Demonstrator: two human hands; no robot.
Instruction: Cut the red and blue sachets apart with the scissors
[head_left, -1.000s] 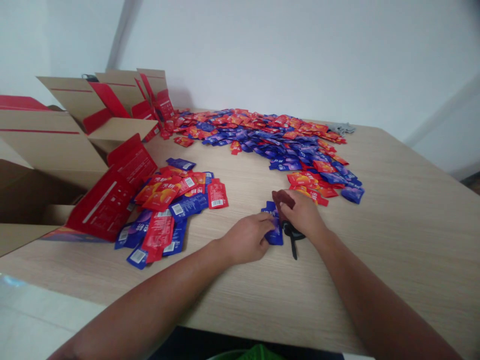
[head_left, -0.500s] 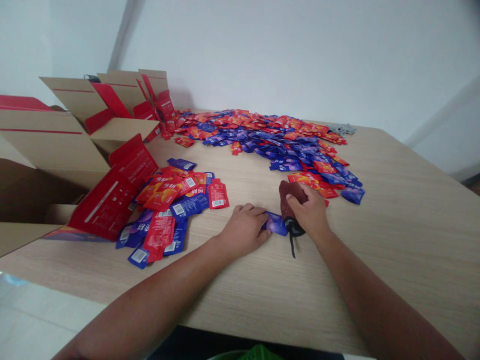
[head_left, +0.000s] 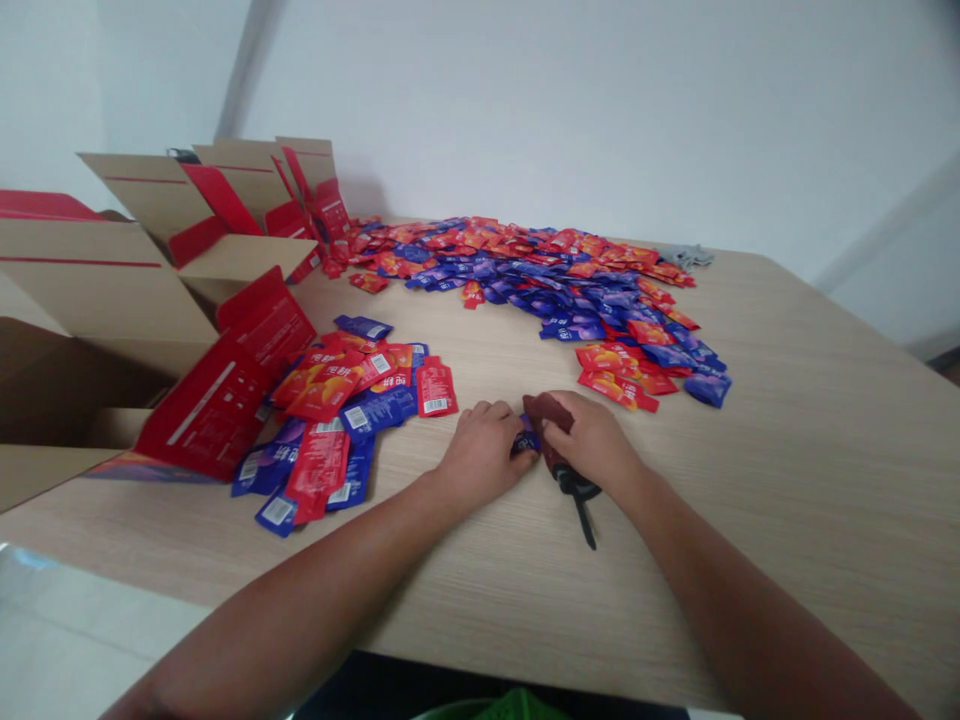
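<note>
Left hand (head_left: 484,455): fingers closed on one blue sachet (head_left: 526,442) at the table (head_left: 487,590). Right hand (head_left: 598,440): fingers curled around one black-ended brown handheld tool (head_left: 550,410), just beside the sachet.

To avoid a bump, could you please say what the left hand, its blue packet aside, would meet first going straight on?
Probably the brown object in the right hand; depth is unclear.

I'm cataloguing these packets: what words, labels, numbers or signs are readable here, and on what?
None reads with certainty.
Blue packet at the left hand: white characters, blurred, partly covered.
Orange-red packet in the left pile: large white characters, blurred.
Red packet: barcode, digits too small.
Red box flap: print too small.
</note>
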